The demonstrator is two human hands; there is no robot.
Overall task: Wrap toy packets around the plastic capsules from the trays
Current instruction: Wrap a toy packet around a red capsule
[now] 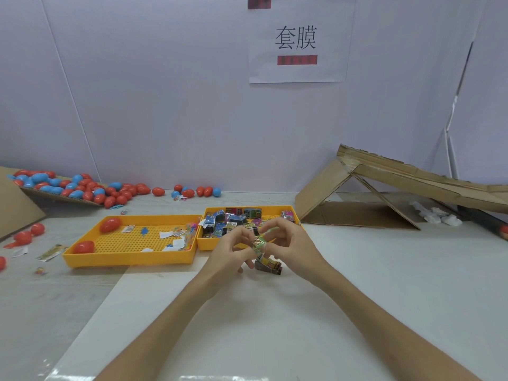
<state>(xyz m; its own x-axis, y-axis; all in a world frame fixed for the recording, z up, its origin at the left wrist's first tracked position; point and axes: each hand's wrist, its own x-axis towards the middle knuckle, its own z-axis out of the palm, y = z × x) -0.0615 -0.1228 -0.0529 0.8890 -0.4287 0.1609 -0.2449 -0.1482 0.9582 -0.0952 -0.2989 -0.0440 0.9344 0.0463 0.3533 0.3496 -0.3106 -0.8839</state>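
Both hands meet just in front of the right yellow tray (275,209). My left hand (232,250) and my right hand (288,243) pinch a small green printed toy packet (259,242) between their fingertips. No capsule shows inside it; the fingers hide much of it. Below the hands a dark printed packet (270,265) lies on the table. The right tray is filled with several colourful packets (228,222). The left yellow tray (132,257) holds two red capsules (110,224) and some paper scraps.
A heap of red and blue capsules (79,188) spills from a cardboard sheet at the back left. Loose red capsules (27,235) and wrappers lie at the left edge. A cardboard ramp (384,188) stands at the back right. A paper sign (297,39) hangs on the wall.
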